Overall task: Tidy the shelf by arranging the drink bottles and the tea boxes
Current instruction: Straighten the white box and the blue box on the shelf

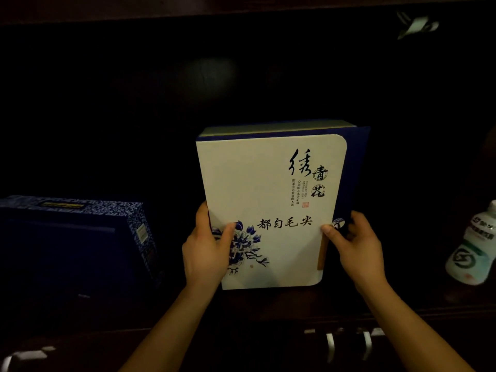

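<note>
A large white tea box (268,189) with black calligraphy, a blue flower print and a dark blue spine stands upright in the middle of the dark shelf. My left hand (208,251) grips its lower left edge, thumb on the front face. My right hand (354,245) grips its lower right edge by the blue spine, thumb on the front. A dark blue patterned tea box (75,237) stands on the shelf to the left. A small white drink bottle (472,253) with green print is at the right edge.
The shelf interior behind the boxes is very dark. A pale object (417,25) shows at the upper right. The shelf's front edge (268,320) runs below the boxes, with light metal handles (349,342) underneath.
</note>
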